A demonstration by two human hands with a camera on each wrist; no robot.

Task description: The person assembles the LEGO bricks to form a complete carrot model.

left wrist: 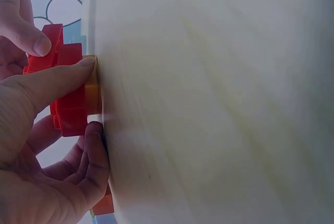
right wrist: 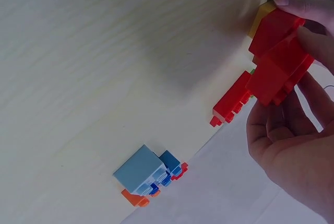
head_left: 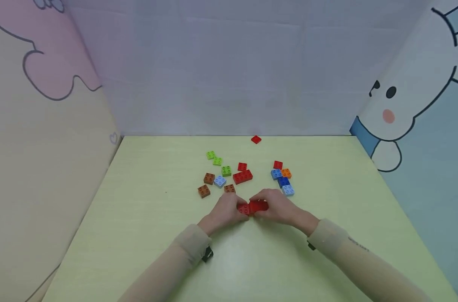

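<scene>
Tabletop [head_left: 138,226] hosts a pinching, two-handed grip: left hand [head_left: 226,209] seemingly steadies the lower red brick [head_left: 244,209] over a yellow brick [left wrist: 92,96]; right hand [head_left: 277,207] holds the overlapping upper red brick [head_left: 258,206], apparently for alignment.

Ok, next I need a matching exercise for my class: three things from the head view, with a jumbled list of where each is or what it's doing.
1. right hand
2. orange brick
3. green bricks

A. beside blue bricks, on the right
B. left of the long red brick
C. holding a red brick

Pairs: 1-C; 2-A; 3-B
</scene>
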